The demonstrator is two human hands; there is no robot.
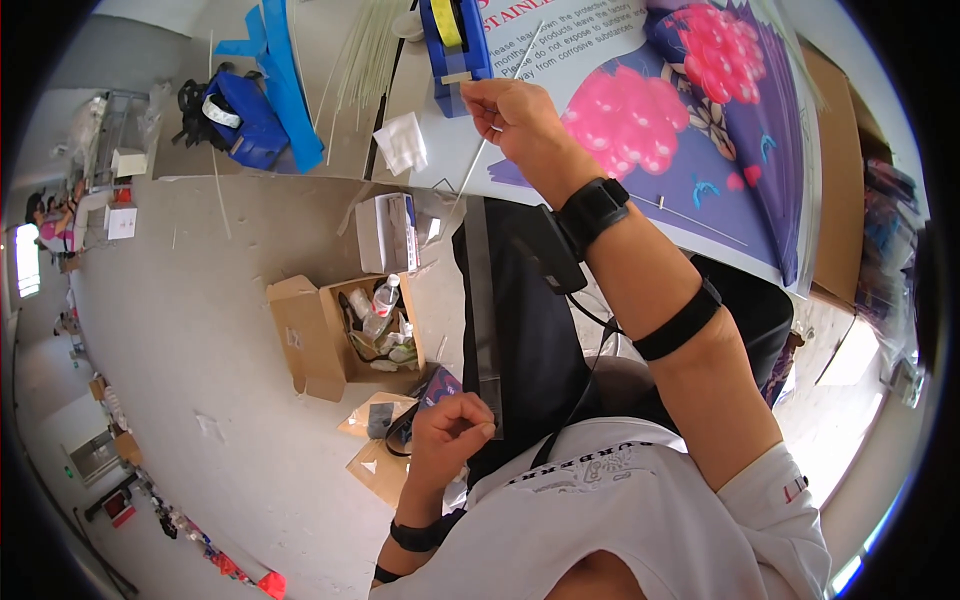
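My right hand [512, 118] is at the front of a blue tape dispenser [472, 28] holding a yellow-cored roll. Its thumb and forefinger are pinched at the cutting edge, seemingly on the end of the tape, which is hardly visible. A thin white stick [470, 178] runs slantwise beneath that hand and over the table edge. Low by my lap, my left hand [452, 432] is closed with thumb against fingers at the lower end of a long clear plastic strip [482, 310]. This strip hangs from near the table edge across my dark trousers.
On the table [348, 150] lie a folded white cloth [401, 143], pale thin sticks [366, 50], a blue dispenser [248, 120] and blue strips [290, 90]. Purple printed sheets [690, 170] cover its right side. An open carton [345, 370] with a bottle stands on the floor.
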